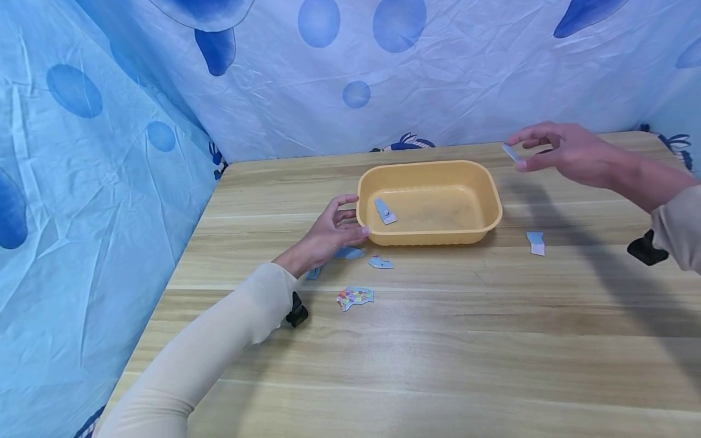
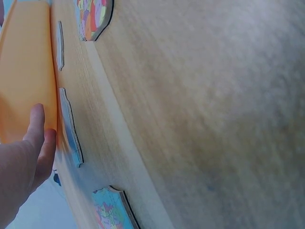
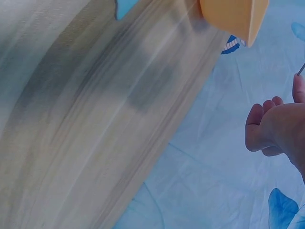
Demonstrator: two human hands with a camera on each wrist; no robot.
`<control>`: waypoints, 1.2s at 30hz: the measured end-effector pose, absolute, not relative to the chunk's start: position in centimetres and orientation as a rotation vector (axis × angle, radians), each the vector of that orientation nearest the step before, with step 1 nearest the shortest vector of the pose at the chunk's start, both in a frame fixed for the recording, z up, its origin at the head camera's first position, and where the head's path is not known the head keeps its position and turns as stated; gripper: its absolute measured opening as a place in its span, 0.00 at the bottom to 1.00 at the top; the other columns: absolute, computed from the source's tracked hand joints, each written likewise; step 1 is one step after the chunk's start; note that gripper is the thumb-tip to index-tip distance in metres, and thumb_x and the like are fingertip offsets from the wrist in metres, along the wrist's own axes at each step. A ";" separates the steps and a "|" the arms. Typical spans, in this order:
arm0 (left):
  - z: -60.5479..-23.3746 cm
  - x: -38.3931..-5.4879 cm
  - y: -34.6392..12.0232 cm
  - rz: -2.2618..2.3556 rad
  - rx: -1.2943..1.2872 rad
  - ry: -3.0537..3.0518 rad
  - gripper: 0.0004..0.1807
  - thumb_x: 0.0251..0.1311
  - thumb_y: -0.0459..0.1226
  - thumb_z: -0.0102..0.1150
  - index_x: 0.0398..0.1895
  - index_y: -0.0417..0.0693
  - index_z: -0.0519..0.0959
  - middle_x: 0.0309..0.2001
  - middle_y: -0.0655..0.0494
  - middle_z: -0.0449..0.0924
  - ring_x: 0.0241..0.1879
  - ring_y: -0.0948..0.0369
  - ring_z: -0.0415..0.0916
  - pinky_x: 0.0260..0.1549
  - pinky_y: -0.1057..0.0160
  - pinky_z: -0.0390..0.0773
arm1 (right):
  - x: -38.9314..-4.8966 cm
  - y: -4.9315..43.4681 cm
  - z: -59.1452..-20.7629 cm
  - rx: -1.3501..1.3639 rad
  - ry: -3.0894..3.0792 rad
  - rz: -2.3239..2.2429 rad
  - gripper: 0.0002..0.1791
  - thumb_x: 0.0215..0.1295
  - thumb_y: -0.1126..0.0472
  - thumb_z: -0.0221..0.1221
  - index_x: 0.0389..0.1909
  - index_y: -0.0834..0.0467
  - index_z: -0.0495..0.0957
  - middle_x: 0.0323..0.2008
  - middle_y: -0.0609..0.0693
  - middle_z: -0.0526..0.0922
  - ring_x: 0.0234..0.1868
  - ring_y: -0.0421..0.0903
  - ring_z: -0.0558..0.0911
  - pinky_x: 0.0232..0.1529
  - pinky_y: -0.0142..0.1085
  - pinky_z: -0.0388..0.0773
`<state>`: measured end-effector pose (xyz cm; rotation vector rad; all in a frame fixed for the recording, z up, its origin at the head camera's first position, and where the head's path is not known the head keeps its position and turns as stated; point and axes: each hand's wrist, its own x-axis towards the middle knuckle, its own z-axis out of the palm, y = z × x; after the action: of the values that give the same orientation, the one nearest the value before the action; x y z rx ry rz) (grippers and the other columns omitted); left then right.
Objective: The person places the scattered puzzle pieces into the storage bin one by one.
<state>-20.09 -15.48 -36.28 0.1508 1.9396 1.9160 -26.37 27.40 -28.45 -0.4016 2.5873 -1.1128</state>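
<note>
A yellow plastic basin (image 1: 429,237) stands toward the back of the table. My left hand (image 1: 328,234) rests against its left end, thumb at the front corner; the left wrist view shows fingers (image 2: 37,121) lying along the outer wall. To the right of the basin, raised above the tabletop, my right hand (image 1: 575,155) pinches a light blue puzzle piece (image 1: 512,152) between thumb and fingertips. One blue-and-pink puzzle piece (image 1: 386,211) lies inside the basin. Another small piece (image 1: 536,243) is on the table below my right hand.
Around my left wrist lie several puzzle pieces: a blue one (image 1: 349,253), a flat pale one (image 1: 380,262), one partly under the wrist (image 1: 314,273), and a multicoloured one (image 1: 355,297). A blue patterned sheet (image 1: 449,79) hangs behind the wooden table (image 1: 438,353).
</note>
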 end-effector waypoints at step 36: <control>-36.1 -20.1 -15.4 1.901 0.154 1.952 0.40 0.59 0.29 0.63 0.71 0.54 0.54 0.67 0.43 0.60 0.63 0.49 0.67 0.51 0.56 0.79 | -27.4 23.2 -27.1 -0.459 2.538 -1.100 0.35 0.63 0.48 0.62 0.69 0.52 0.63 0.72 0.58 0.54 0.70 0.60 0.54 0.61 0.63 0.58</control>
<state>-20.11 -15.44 -36.08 0.1542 1.9517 1.9007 -27.39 23.23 -27.12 -0.4585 2.5376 -1.0997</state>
